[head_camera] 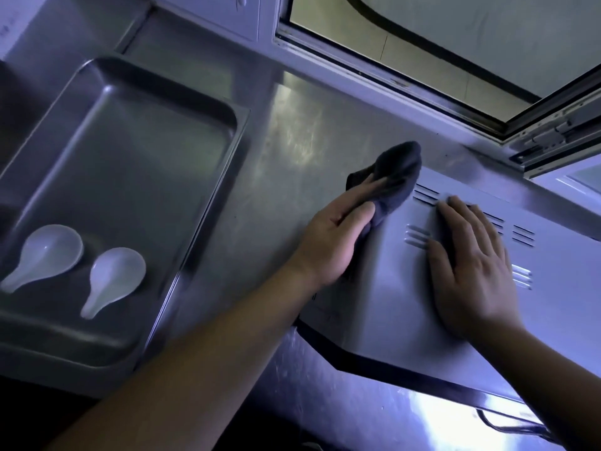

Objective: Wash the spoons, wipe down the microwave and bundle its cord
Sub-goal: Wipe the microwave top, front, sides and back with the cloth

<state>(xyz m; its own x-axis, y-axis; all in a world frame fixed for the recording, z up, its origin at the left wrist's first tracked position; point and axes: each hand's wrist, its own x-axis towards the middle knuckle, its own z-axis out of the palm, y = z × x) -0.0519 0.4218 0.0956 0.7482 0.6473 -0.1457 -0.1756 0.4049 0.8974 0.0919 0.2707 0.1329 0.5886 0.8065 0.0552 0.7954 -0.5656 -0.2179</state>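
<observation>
left hand (331, 242) gripping cloth (395, 175), microwave (406, 307)

Dim frame, heavy blue-violet cast. Light comes from the window (439, 43) at top right, the brightest area. Glare streaks on the steel counter (292, 135); 1 blown-out patch bottom right below the microwave (406, 304). Left edge and bottom-left corner sink into shadow. Dark cloth (393, 177) shows almost no detail. Soft edges on left spoon (48, 252) and right spoon (113, 275); tray (185, 255) rim smeared. Wide-angle bends straight lines near the edges.
</observation>
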